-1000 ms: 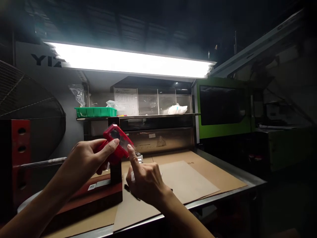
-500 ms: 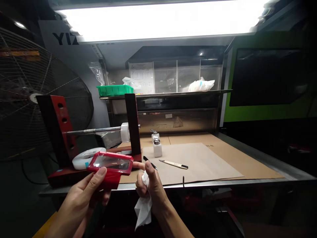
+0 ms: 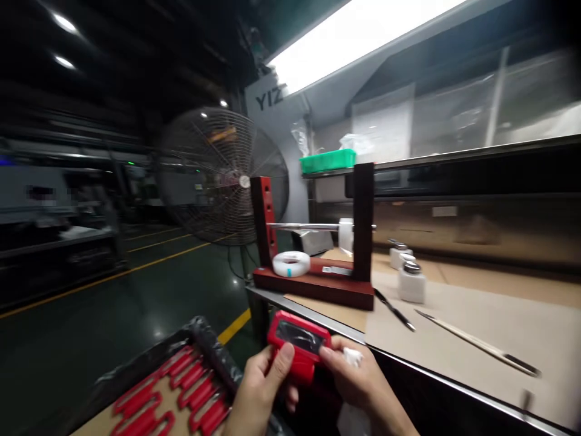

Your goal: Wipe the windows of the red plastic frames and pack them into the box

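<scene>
A red plastic housing with a clear rectangular window (image 3: 301, 368) is held in front of me, low in the view. My left hand (image 3: 263, 378) grips its left side, thumb on the front below the window. At its right end, the fingers of my right hand (image 3: 365, 381) pinch the rim. A white wiping cloth (image 3: 353, 357) is bunched in my right hand too, its lower part hanging beneath the palm. The backs of the fingers and the housing's underside are hidden.
Left below, a black-lined box (image 3: 195, 330) holds several red parts (image 3: 200, 390). A dark red stand (image 3: 313, 287) with a rod carries a white roll (image 3: 345, 235); another roll (image 3: 291, 264) lies on its base. White pump bottles (image 3: 411, 284), a black pen-like tool (image 3: 394, 310) and a slim knife (image 3: 472, 342) lie rightward.
The view has swung left, bringing the box of red parts into sight. My right hand, earlier pointing near the housing's right end, now grips it, cloth still in hand.
</scene>
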